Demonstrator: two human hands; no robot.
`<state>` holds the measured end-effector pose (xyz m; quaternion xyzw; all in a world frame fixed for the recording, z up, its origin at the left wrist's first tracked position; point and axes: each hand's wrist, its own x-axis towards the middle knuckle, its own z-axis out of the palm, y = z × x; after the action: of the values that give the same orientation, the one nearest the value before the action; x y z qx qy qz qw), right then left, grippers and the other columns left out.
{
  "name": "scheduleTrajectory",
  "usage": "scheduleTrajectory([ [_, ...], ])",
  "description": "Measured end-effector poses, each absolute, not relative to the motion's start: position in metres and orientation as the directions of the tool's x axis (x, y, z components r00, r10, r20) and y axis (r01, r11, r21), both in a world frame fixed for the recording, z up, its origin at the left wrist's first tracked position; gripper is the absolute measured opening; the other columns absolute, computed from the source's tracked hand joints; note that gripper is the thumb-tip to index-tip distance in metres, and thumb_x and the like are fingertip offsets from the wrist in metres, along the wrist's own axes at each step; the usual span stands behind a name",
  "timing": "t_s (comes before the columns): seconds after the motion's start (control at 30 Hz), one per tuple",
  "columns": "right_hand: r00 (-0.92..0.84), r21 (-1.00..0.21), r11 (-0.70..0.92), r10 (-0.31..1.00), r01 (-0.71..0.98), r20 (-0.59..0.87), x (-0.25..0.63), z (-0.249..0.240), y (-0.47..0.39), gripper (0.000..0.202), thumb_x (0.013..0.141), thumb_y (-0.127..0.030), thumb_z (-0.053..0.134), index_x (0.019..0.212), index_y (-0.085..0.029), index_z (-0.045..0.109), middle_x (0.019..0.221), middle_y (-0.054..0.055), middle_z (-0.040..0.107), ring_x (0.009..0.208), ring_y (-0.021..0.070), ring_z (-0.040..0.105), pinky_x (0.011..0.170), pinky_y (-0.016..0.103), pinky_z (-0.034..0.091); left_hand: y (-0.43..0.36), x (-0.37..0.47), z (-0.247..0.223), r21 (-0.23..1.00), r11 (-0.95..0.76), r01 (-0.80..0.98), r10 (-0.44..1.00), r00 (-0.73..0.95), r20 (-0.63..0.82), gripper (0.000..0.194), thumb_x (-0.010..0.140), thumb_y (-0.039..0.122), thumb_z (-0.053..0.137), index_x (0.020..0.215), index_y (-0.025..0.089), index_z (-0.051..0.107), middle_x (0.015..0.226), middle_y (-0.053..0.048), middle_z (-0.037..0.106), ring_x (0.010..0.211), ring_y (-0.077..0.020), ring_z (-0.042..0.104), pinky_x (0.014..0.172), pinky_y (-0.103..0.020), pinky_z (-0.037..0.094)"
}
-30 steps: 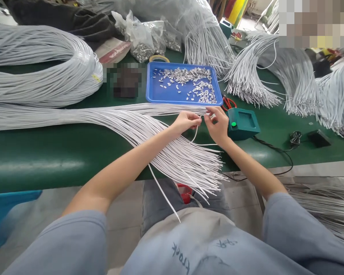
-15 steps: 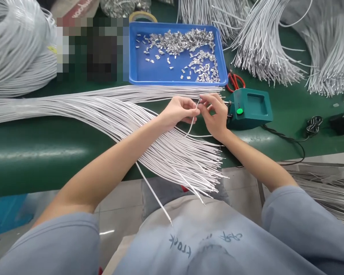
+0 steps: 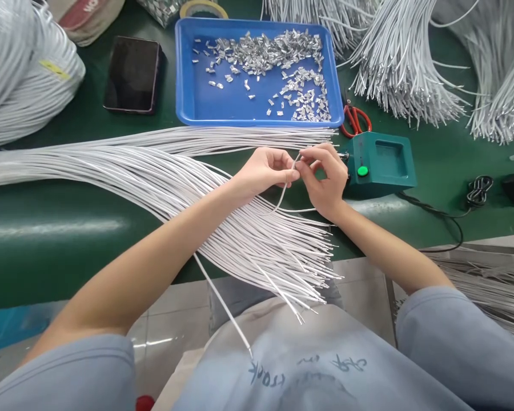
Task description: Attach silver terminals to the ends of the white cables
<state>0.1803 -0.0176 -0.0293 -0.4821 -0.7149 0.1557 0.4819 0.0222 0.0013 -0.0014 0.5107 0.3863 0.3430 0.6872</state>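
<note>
Between my two hands is the end of one white wire [image 3: 284,193], bent upward from the bundle below. My left hand [image 3: 268,170] pinches it between thumb and forefinger. The fingertips of my right hand [image 3: 325,177] close on the tip of that same wire, touching the left fingers; whether a small metal part is there too is hidden. Under my forearms spreads a fanned bundle of white wires [image 3: 240,228], with a narrower strand of wires [image 3: 188,137] behind it. Just right of my right hand stands a green machine [image 3: 383,182] with a bright green button.
A blue tray [image 3: 192,117] of loose metal terminals [image 3: 265,54] stands behind my hands. Red-handled scissors [image 3: 357,120] lie beside it. Wire bundles [image 3: 406,68] fill the back right, a coil [image 3: 21,74] the back left. A phone [image 3: 132,74] and a black cable [image 3: 448,216] are on the table.
The view has shifted slightly, so the tray and machine sit a little differently in it. Both hands keep their pinch on the wire, almost unmoved.
</note>
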Motion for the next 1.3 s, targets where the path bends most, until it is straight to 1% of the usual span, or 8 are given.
scheduleTrajectory([
  [0.17, -0.061, -0.712, 0.506, 0.833, 0.487, 0.550, 0.180, -0.026, -0.021, 0.017, 0.090, -0.040, 0.053, 0.092, -0.026, 0.062, 0.085, 0.002, 0.062, 0.079, 0.0157, 0.062, 0.055, 0.029, 0.050, 0.001, 0.022, -0.003, 0.985, 0.158, -0.075, 0.885, 0.453, -0.108, 0.031, 0.063, 0.024, 0.085, 0.062, 0.011, 0.057, 0.055, 0.003, 0.058, 0.051, -0.0056, 0.057, 0.057, -0.018, 0.046],
  [0.37, -0.065, -0.839, 0.444, 0.892, 0.316, 0.447, 0.179, -0.019, -0.022, 0.019, 0.087, -0.044, 0.060, 0.089, -0.025, 0.060, 0.083, 0.001, 0.064, 0.080, 0.0145, 0.065, 0.056, 0.026, 0.052, 0.001, 0.023, -0.005, 0.986, 0.129, -0.107, 0.888, 0.454, -0.067, 0.031, 0.060, 0.023, 0.086, 0.062, 0.012, 0.057, 0.056, 0.004, 0.057, 0.053, -0.0057, 0.056, 0.058, -0.019, 0.045],
  [0.47, -0.091, -0.876, 0.407, 0.913, 0.258, 0.398, 0.182, -0.023, -0.018, 0.023, 0.086, -0.048, 0.061, 0.095, -0.027, 0.058, 0.083, 0.000, 0.063, 0.079, 0.0141, 0.065, 0.060, 0.028, 0.055, 0.001, 0.023, -0.005, 0.989, 0.123, -0.077, 0.898, 0.434, -0.077, 0.028, 0.063, 0.019, 0.084, 0.062, 0.011, 0.058, 0.058, 0.003, 0.058, 0.054, -0.0062, 0.057, 0.059, -0.020, 0.046],
  [0.67, -0.200, -0.922, 0.297, 0.947, 0.249, 0.251, 0.193, -0.035, -0.008, 0.036, 0.086, -0.057, 0.058, 0.108, -0.029, 0.053, 0.089, 0.001, 0.064, 0.080, 0.0167, 0.065, 0.065, 0.035, 0.059, 0.001, 0.023, -0.004, 0.990, 0.128, -0.058, 0.898, 0.430, -0.091, 0.022, 0.064, 0.014, 0.083, 0.062, 0.011, 0.060, 0.058, 0.002, 0.059, 0.059, -0.0084, 0.061, 0.059, -0.020, 0.049],
  [0.83, -0.219, -0.938, 0.289, 0.944, 0.192, 0.246, 0.194, -0.033, -0.009, 0.035, 0.087, -0.056, 0.057, 0.107, -0.028, 0.052, 0.089, 0.001, 0.064, 0.079, 0.0155, 0.065, 0.064, 0.033, 0.059, 0.001, 0.022, -0.004, 0.994, 0.070, -0.079, 0.879, 0.477, -0.024, 0.024, 0.066, 0.024, 0.083, 0.064, 0.010, 0.064, 0.062, 0.001, 0.063, 0.058, -0.0074, 0.062, 0.058, -0.019, 0.051],
  [1.03, -0.162, -0.930, 0.357, 0.926, 0.083, 0.341, 0.190, -0.032, -0.009, 0.029, 0.089, -0.050, 0.057, 0.106, -0.027, 0.052, 0.088, 0.000, 0.061, 0.078, 0.0129, 0.064, 0.061, 0.027, 0.059, 0.003, 0.021, -0.008, 0.992, 0.016, -0.125, 0.857, 0.513, 0.051, 0.035, 0.064, 0.039, 0.084, 0.068, 0.010, 0.066, 0.061, -0.001, 0.064, 0.056, -0.0080, 0.062, 0.057, -0.020, 0.053],
  [1.17, -0.133, -0.924, 0.374, 0.923, 0.079, 0.362, 0.191, -0.031, -0.009, 0.029, 0.090, -0.048, 0.054, 0.110, -0.027, 0.053, 0.100, 0.002, 0.063, 0.091, 0.0157, 0.065, 0.065, 0.028, 0.060, 0.003, 0.020, -0.008, 0.993, 0.012, -0.116, 0.855, 0.516, 0.050, 0.039, 0.066, 0.046, 0.082, 0.069, 0.010, 0.067, 0.062, -0.002, 0.065, 0.056, -0.0084, 0.063, 0.056, -0.020, 0.053],
  [1.3, -0.183, -0.925, 0.374, 0.916, 0.067, 0.357, 0.191, -0.028, -0.011, 0.029, 0.093, -0.047, 0.049, 0.114, -0.027, 0.054, 0.105, 0.003, 0.065, 0.100, 0.0178, 0.065, 0.068, 0.030, 0.061, 0.003, 0.019, -0.009, 0.992, -0.002, -0.124, 0.852, 0.519, 0.066, 0.041, 0.068, 0.049, 0.080, 0.070, 0.010, 0.068, 0.062, -0.002, 0.066, 0.057, -0.0094, 0.064, 0.056, -0.021, 0.053],
])
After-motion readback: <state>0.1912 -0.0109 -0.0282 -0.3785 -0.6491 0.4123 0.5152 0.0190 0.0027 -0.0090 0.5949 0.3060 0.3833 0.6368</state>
